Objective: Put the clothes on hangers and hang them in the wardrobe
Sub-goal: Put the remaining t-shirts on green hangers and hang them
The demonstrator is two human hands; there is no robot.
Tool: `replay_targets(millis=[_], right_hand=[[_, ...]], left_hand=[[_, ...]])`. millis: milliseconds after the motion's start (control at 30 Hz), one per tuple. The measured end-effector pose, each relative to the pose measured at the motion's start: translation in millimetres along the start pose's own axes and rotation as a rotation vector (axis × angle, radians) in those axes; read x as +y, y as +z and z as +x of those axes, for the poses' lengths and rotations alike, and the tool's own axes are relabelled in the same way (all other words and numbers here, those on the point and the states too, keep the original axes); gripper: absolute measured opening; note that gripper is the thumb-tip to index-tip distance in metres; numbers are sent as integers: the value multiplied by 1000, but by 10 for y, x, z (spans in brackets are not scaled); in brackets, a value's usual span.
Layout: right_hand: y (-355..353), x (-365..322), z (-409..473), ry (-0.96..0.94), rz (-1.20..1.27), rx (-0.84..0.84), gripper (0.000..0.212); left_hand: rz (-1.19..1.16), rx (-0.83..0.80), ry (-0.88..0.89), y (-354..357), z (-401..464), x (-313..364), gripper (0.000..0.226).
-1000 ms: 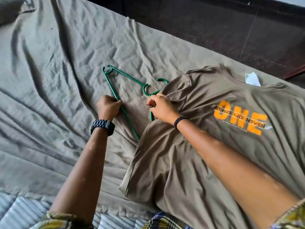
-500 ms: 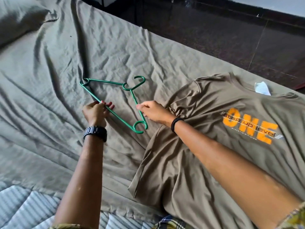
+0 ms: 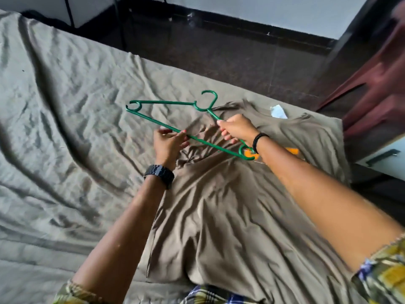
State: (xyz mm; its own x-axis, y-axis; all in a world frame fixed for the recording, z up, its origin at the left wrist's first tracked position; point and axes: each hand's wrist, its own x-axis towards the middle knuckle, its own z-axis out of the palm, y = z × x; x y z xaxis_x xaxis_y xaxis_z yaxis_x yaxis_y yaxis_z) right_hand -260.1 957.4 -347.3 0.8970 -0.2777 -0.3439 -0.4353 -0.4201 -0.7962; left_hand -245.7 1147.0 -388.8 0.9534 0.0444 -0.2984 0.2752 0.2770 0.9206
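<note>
Head cam, looks down, close over bed [image 3: 65,128].

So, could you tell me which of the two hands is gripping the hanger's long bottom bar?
The left hand, the one with the watch; the right hand grips the hanger by a sloping arm.

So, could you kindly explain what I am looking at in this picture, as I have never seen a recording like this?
There is no machine here: a person wears a camera on the head, looking down at their own two bare hands. They stand at a bed covered by a wrinkled grey-green sheet. An olive T-shirt with an orange print lies flat on it. Both hands hold one green plastic hanger above the shirt: the left hand, with a black watch, grips the bottom bar, and the right hand, with a black wristband, grips one sloping arm. The shirt is not yet on the hanger.
</note>
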Motion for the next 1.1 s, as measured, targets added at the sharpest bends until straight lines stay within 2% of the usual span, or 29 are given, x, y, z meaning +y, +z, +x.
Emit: replay_targets(millis=[133, 267, 333, 367, 433, 500, 600, 700, 867, 1000, 1100], right_hand=[[-440, 324, 88, 14, 63, 173, 25], [-1019, 665, 95, -83, -10, 478, 17], [-1290, 785, 49, -140, -65, 568, 24], [-1423, 849, 29, -166, -95, 610, 30], [-1700, 978, 9, -214, -158, 659, 41], [-1948, 1092, -5, -203, -180, 675, 42], [-2250, 1237, -15, -184, -177, 701, 43], [-2459, 1391, 8, -165, -191, 730, 53], [-2570, 1487, 73, -150, -231, 750, 57], [-2550, 1460, 128, -187, -223, 714, 58], [-2483, 1381, 147, -230, -210, 675, 53]], left_hand=[[204, -202, -41, 586, 5, -210, 24], [525, -438, -37, 1109, -6, -314, 25], [616, -556, -77, 1326, -25, -325, 22], [699, -580, -42, 1423, 11, -337, 18], [930, -559, 121, 1602, 87, -299, 14], [1116, -514, 277, 1743, 188, -236, 15], [1181, -413, 380, 1893, 366, -201, 24], [1235, -389, 449, 2002, 510, -247, 29], [1319, -409, 477, 2167, 594, -254, 29], [1241, -281, 393, 2168, 629, -225, 28], [1155, -261, 357, 2121, 667, -220, 17]])
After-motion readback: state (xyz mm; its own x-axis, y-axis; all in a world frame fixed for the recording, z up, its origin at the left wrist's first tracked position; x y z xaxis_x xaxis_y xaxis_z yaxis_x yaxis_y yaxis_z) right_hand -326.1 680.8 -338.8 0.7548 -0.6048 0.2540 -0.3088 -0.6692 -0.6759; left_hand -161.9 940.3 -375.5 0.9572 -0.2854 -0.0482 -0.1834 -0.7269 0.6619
